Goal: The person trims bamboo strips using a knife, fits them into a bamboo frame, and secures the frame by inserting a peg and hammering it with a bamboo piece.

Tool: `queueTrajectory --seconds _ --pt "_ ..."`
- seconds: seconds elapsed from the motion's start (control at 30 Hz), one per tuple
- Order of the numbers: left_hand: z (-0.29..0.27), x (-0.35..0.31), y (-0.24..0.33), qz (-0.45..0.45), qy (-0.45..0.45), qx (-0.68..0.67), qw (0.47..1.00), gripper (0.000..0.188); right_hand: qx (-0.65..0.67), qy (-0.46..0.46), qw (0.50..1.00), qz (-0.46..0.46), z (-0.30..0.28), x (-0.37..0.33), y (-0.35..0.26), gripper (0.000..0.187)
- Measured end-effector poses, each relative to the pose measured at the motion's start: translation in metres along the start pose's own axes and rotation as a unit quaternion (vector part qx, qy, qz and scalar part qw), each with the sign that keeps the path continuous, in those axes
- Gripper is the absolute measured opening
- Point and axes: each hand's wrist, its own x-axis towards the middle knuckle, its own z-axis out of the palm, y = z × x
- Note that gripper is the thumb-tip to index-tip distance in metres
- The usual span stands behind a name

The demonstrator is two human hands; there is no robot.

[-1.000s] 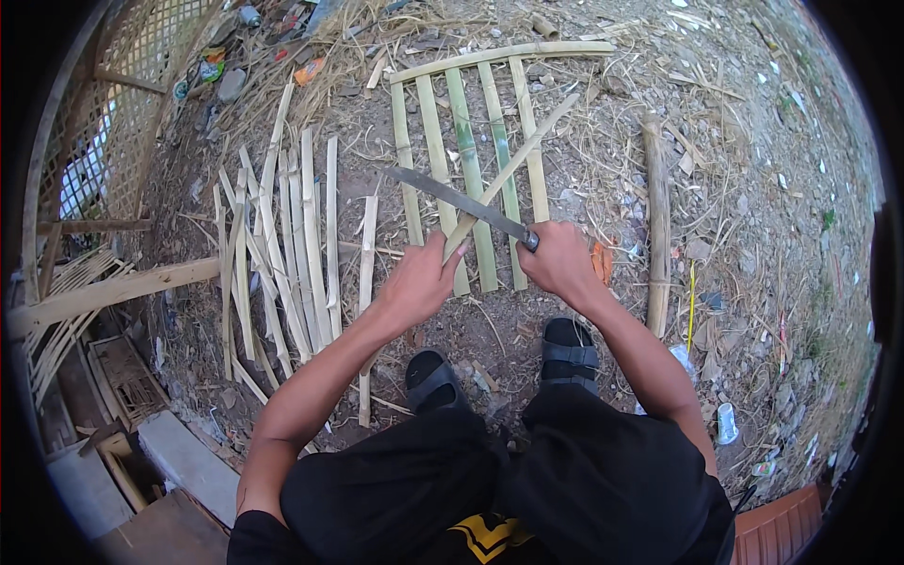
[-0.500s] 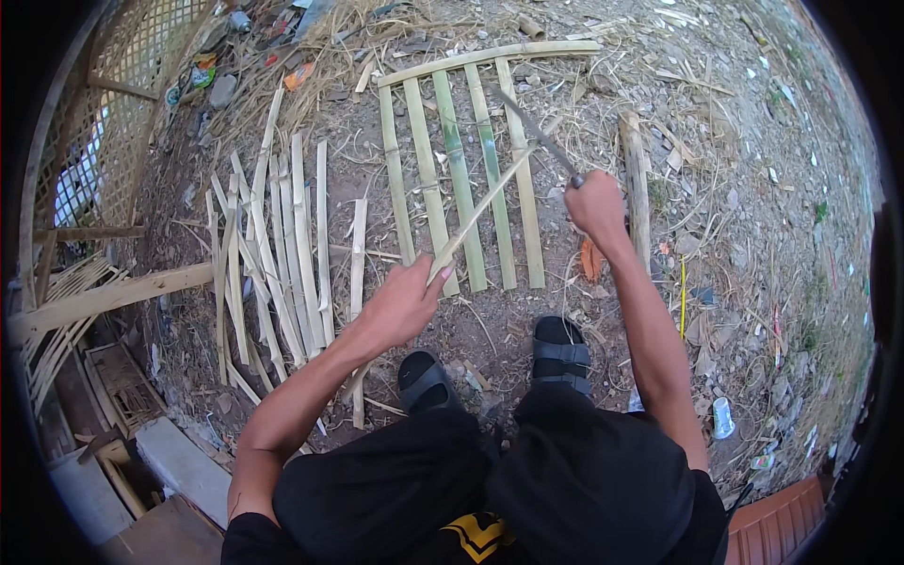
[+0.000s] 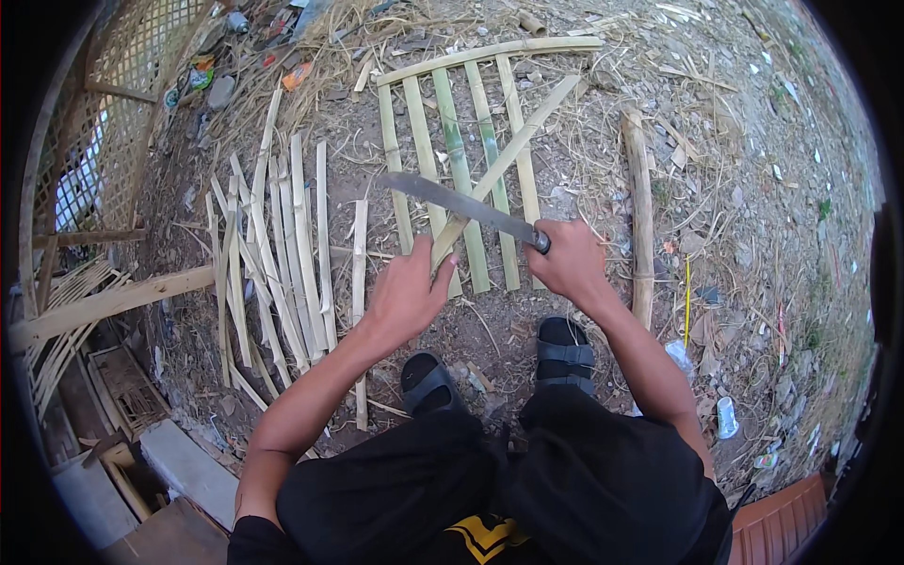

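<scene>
Head view: a person's two bare hands work over littered ground (image 3: 734,217), a knife set across a strip of pale bamboo.
Left hand (image 3: 407,294): fingers curled closed around the bamboo strip (image 3: 523,139), thumb along its side.
Right hand (image 3: 570,264): fingers wrapped fully around the handle of the long knife (image 3: 438,196).
Bamboo strip: rises from the left fingers, its long axis slanting forward and rightward; the far tip points ahead of the right fingers. Any part running back under the left forearm is hidden.
Knife: points from the right fingers forward and leftward, crossing the strip just beyond the left fingers; whether edge touches strip cannot be told.
Laid slats (image 3: 456,165): five in a row, ahead of and between the fingers, long axes running away from the body, under a crosspiece (image 3: 485,57).
Loose strips (image 3: 299,235): spread left of the left fingers, mostly lengthwise.
Pole (image 3: 641,221): right of the right fingers, also lengthwise.
Containers: a white cup (image 3: 726,417) lies on its side, right of the right fingers and closer to the body; its contents cannot be made out.
</scene>
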Motion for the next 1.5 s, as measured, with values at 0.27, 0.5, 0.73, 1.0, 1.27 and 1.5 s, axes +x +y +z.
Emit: queueTrajectory --seconds 0.27,0.5,0.73,1.0,1.27,1.5 --pt "0.005 0.005 -0.005 0.002 -0.081 -0.044 0.996 0.046 -0.034 -0.033 0.998 -0.050 0.025 0.001 0.003 0.017" --pt "0.012 -0.043 -0.007 0.021 -0.140 -0.108 0.984 0.043 -0.119 0.135 0.953 0.241 -0.071 0.035 0.121 0.033" --pt "-0.004 -0.002 -0.007 -0.172 -0.255 -0.377 0.874 0.036 0.004 -0.002 0.994 0.111 -0.024 -0.001 0.022 0.028" --pt "0.006 0.002 -0.010 -0.179 -0.342 -0.531 0.754 0.035 0.006 -0.083 0.996 0.012 0.018 0.005 -0.007 0.023" --pt "0.007 0.002 -0.014 -0.194 -0.343 -0.521 0.757 0.034 -0.065 -0.072 0.995 -0.026 0.032 0.019 0.014 0.020" --pt "-0.003 -0.034 -0.027 -0.217 -0.376 -0.556 0.709 0.039 -0.132 0.107 0.956 0.241 -0.050 0.080 0.111 0.027"
